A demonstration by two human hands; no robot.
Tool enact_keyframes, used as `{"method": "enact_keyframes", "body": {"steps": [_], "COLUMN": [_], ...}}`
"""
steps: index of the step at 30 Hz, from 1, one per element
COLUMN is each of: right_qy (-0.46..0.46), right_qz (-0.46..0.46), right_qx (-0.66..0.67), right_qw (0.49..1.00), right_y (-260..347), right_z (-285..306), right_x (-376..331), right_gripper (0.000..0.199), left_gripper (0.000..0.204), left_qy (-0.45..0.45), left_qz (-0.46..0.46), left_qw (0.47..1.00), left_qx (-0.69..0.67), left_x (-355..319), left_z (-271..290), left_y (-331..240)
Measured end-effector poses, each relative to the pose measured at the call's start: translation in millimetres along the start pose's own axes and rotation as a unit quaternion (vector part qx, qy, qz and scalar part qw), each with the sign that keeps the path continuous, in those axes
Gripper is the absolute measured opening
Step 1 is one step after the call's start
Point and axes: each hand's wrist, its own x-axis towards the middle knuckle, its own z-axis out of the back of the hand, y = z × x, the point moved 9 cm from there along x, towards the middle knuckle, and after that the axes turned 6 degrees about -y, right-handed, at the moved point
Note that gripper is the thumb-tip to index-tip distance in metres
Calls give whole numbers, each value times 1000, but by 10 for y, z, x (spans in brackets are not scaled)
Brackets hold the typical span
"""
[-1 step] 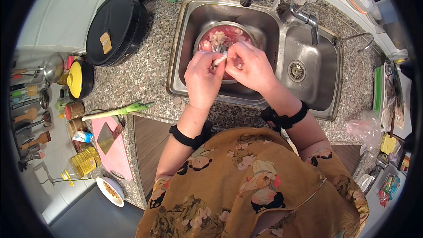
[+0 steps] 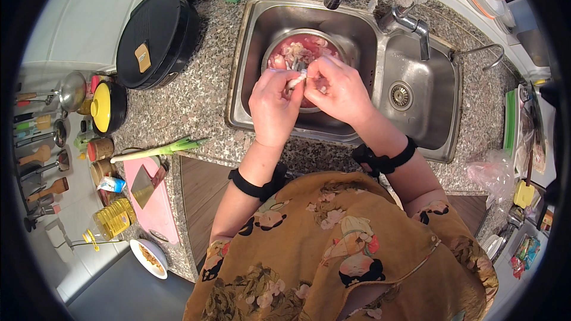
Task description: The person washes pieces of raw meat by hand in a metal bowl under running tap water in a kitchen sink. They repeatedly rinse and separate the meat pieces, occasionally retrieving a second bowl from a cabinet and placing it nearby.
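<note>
My left hand (image 2: 275,107) and my right hand (image 2: 340,92) meet over the left basin of a steel sink (image 2: 253,30). Thumb and fingers of both are pinched together on a small pale piece of raw meat (image 2: 295,82), the left at one side, the right at the other. Just below them a round metal bowl (image 2: 326,34) stands in the basin, holding reddish water and raw meat chunks (image 2: 297,52). Something greyish shows between my hands, too small to name. My hands hide the near part of the bowl.
A tap (image 2: 410,21) rises behind the divider near the right basin (image 2: 425,110). On the left lie a black pan (image 2: 157,35), a green onion (image 2: 157,150) and a cleaver (image 2: 144,187) on a pink cutting board (image 2: 160,220), near an oil bottle (image 2: 113,219) and white bowl (image 2: 138,246).
</note>
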Motion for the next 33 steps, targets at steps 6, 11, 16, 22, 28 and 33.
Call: {"method": "enact_keyframes", "body": {"steps": [6,11,16,22,28,33], "right_qy": [-6,-6,0,-4,3,-1], "right_qz": [7,11,1,13,-1,-6], "right_qx": [-5,-12,-13,-15,21,28], "right_qw": [1000,1000,1000,1000,1000,1000], "right_y": [15,20,-3,19,12,-3], "right_z": [18,15,-4,-11,-43,-45], "right_x": [-3,0,-4,11,10,10], "right_gripper": [18,18,18,18,18,18], "left_gripper": [18,17,15,14,15,15], "left_qy": [-2,-7,-25,-24,-17,-16], "left_qz": [1,-8,-23,-46,-57,-58], "left_qw": [1000,1000,999,999,998,998], "left_qx": [6,6,0,13,13,2], "left_x": [6,11,17,20,16,2], "left_z": [9,1,10,15,32,40], "left_y": [5,9,0,-35,-70,-84]}}
